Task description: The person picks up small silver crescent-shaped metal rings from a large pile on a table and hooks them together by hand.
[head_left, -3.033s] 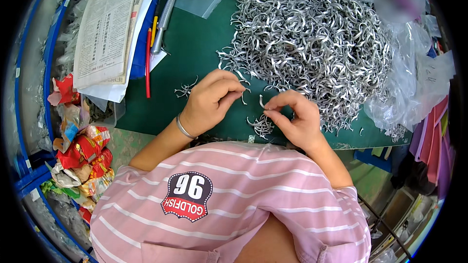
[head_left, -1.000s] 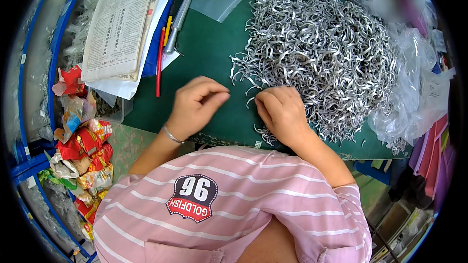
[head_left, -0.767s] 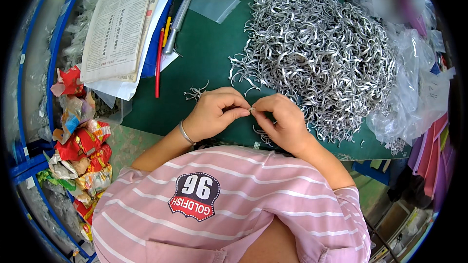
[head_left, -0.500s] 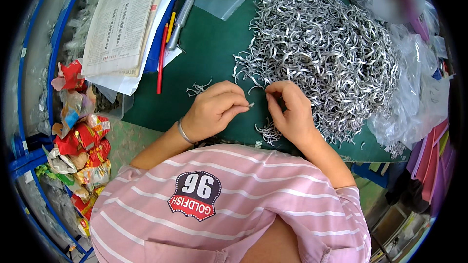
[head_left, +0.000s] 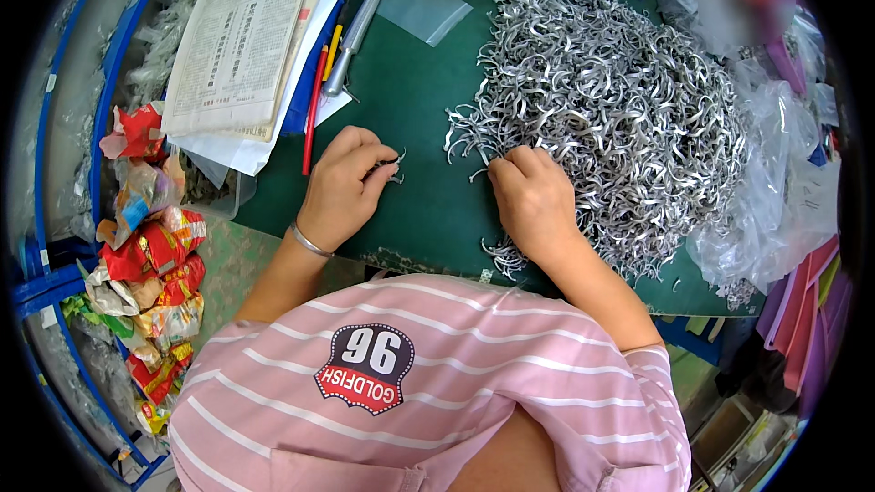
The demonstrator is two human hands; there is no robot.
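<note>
A big heap of small, curved, silvery-grey metal strips covers the right side of a green tabletop. My left hand, with a bracelet at the wrist, is left of the heap with its fingers bent. Its thumb and fingertips meet at a few loose strips, partly hidden by the hand; what it grips cannot be made out. At the heap's left edge, my right hand has its fingers closed together, their tips turned down and hiding whatever is between them. Several strips lie by its wrist.
Printed papers lie at the far left, beside a red pencil and a metal-handled tool. A flat clear bag lies behind. Crumpled plastic borders the heap's right. Colourful wrappers hang by the blue rack.
My left hand has moved left, away from my right hand, carrying a small piece to the loose strips. My right hand's fingers have closed at the heap's edge. The view has shifted slightly.
</note>
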